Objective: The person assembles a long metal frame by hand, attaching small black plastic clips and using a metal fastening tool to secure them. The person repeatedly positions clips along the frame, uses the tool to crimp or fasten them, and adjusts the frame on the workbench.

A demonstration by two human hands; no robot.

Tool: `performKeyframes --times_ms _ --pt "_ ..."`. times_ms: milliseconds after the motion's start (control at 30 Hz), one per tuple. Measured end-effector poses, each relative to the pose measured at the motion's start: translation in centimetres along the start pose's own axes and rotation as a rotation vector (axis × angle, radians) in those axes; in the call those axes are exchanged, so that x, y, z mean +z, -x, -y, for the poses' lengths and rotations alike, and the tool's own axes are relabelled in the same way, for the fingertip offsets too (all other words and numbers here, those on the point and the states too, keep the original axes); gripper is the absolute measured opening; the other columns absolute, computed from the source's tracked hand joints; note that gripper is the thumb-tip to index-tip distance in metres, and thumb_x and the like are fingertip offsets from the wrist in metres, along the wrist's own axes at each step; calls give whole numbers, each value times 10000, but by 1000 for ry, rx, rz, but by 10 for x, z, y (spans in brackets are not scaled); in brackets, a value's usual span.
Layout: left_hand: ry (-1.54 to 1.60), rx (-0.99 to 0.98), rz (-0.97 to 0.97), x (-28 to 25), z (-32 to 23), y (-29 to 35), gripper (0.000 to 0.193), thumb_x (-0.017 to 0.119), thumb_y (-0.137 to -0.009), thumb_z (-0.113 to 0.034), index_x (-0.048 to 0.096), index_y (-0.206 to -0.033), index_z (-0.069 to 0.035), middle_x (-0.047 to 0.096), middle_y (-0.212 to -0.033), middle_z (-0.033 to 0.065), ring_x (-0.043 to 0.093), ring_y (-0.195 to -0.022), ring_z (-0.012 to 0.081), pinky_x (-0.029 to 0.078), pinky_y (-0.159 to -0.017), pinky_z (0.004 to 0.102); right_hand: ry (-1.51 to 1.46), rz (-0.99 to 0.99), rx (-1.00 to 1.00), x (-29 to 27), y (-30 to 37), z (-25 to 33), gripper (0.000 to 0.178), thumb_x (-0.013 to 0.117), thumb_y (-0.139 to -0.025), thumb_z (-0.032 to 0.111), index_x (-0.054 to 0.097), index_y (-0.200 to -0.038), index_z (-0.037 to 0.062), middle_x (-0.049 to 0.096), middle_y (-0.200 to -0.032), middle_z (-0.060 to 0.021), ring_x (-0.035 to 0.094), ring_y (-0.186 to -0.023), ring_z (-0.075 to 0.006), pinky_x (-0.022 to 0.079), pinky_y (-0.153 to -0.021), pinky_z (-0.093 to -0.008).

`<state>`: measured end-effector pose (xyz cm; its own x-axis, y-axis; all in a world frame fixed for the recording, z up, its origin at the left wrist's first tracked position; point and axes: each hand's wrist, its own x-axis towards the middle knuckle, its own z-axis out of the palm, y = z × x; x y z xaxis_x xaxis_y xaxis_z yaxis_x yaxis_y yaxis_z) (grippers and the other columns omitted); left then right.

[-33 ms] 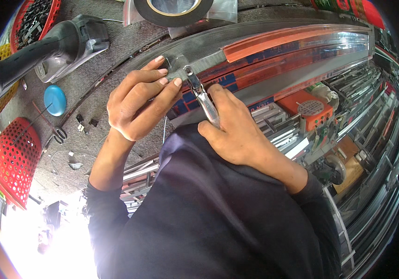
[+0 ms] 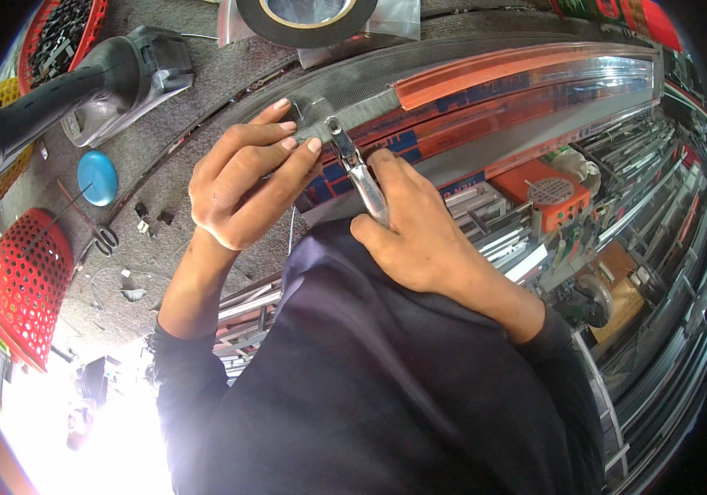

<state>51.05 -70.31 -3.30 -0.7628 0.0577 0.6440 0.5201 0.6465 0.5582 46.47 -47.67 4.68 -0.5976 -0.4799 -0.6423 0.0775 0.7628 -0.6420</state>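
A silvery hole punch [image 2: 364, 177] lies in my right hand [image 2: 415, 227], its fingers wrapped round the handles. The tool's ring-shaped tip sits over the edge strip of a grey mesh [image 2: 362, 111]. My left hand [image 2: 246, 181] is at that same edge, fingertips pressed together on the mesh just left of the tip. Its thumb is hidden, apparently beneath the mesh. An orange strip [image 2: 518, 70] runs along the mesh to the right. Below it lies a long band with red and blue print [image 2: 469, 136].
A black tape roll [image 2: 308, 37] lies at the back. A dark power tool [image 2: 114, 78], blue disc [image 2: 98, 177], scissors [image 2: 106, 239] and red perforated basket [image 2: 23, 289] stand left. An orange box [image 2: 547, 194] and many metal profiles [image 2: 659, 239] fill the right.
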Motion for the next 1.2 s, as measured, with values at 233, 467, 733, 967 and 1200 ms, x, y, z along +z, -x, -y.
performKeyframes --times_ms 233,467,733,967,1200 --pt "-9 -7 -13 1 -1 -1 324 983 -707 -51 869 -998 34 686 -875 85 768 -873 244 754 -956 487 -3 17 -13 0 -2 -4 485 720 -905 135 536 -1297 -83 635 -1176 -311 654 -1129 -518 512 -987 -579" --pt "-13 -3 10 -1 -1 -2 318 985 -711 -49 869 -994 36 680 -867 82 770 -877 240 756 -956 484 -27 27 0 -2 -2 -1 486 719 -898 128 525 -1280 -103 648 -1062 -312 683 -1019 -513 515 -922 -582" --pt "21 -44 29 -2 0 2 375 1007 -711 4 882 -1065 3 728 -922 92 795 -935 279 740 -985 541 -12 -6 -30 3 -3 -7 467 724 -897 142 526 -1251 -91 624 -1060 -298 672 -1017 -491 514 -923 -573" --pt "22 -63 28 -3 -1 1 384 1009 -700 0 886 -1063 -9 729 -910 85 794 -914 272 742 -973 534 -2 -24 -56 5 -4 -9 438 722 -891 127 532 -1233 -71 609 -1082 -285 650 -1040 -497 508 -935 -573" --pt "26 -43 -4 1 2 -1 352 994 -695 -69 873 -1007 39 688 -855 86 765 -854 233 744 -971 483 7 -49 -72 8 -5 -11 411 737 -920 116 540 -1231 -68 636 -1062 -292 668 -1028 -514 518 -929 -575"
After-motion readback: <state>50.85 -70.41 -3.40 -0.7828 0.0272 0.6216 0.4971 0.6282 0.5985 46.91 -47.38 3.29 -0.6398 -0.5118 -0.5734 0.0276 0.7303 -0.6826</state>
